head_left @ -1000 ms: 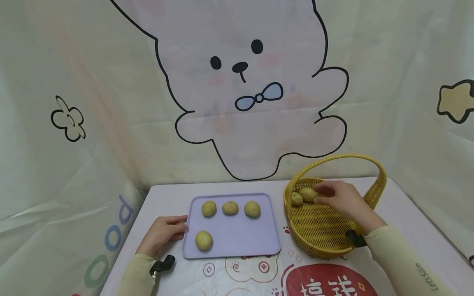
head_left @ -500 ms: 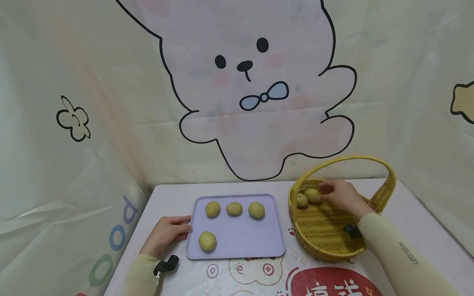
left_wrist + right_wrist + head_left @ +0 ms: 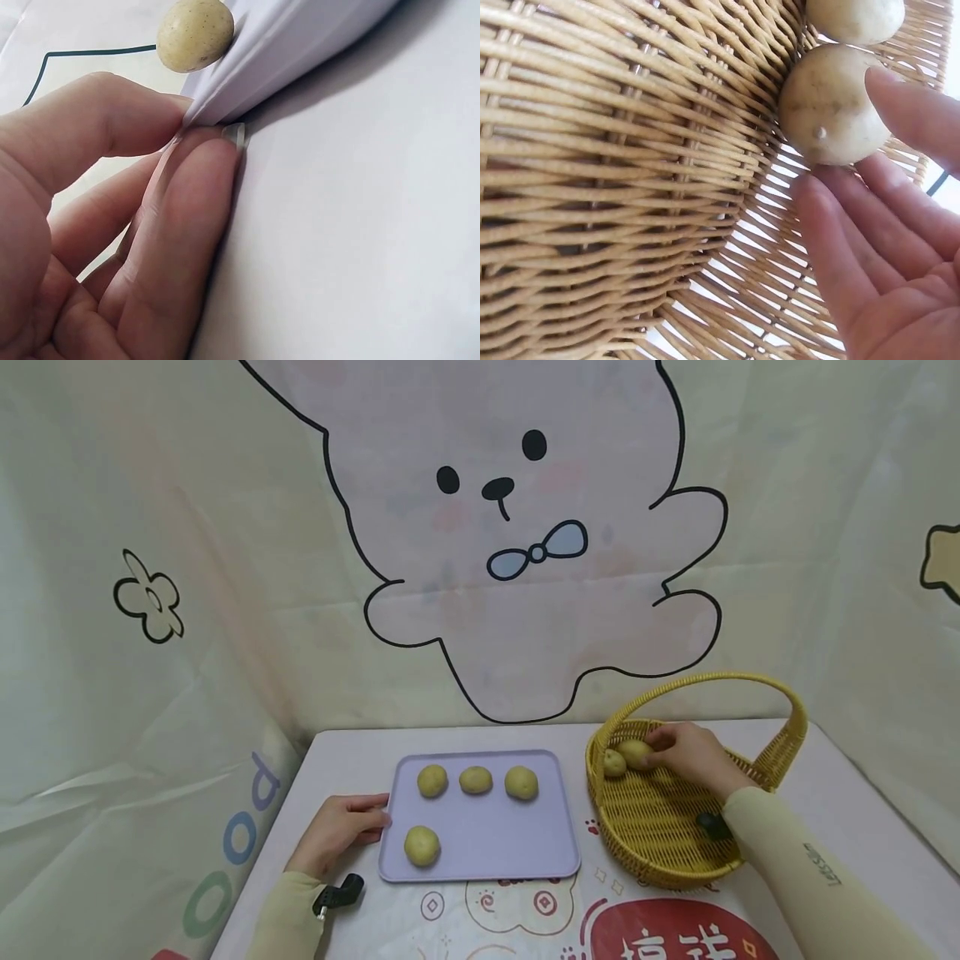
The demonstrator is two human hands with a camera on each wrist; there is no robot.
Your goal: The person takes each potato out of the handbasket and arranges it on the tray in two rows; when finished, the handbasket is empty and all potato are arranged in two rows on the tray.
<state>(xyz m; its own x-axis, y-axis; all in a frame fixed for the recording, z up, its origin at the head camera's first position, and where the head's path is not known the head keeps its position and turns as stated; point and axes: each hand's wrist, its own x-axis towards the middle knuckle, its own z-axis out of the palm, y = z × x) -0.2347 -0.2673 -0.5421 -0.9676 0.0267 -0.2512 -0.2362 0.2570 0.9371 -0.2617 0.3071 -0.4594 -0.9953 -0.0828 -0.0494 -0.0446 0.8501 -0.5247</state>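
Note:
My left hand (image 3: 337,831) pinches the left rim of a lilac tray (image 3: 487,839), thumb above and fingers below in the left wrist view. Several potatoes lie apart on that tray: three in a back row, such as the back-right potato (image 3: 521,783), and a front-left potato (image 3: 422,846). Inside a yellow wicker basket (image 3: 660,827), my right hand (image 3: 693,758) holds a potato (image 3: 832,105) by its near end between thumb and fingers. Against it, at the basket's back left, sits another potato (image 3: 613,764), partly cut off in the right wrist view.
The basket's tall arched handle (image 3: 705,678) rises over my right hand. Tray and basket stand side by side on a white table (image 3: 345,752) with printed designs at its front. Behind hangs a pale cloth (image 3: 300,677) with cartoon drawings.
The head view has turned slightly, shifting the scene rightward. My right fingers have come in closer round the potato in the basket. The left hand stays on the tray's rim.

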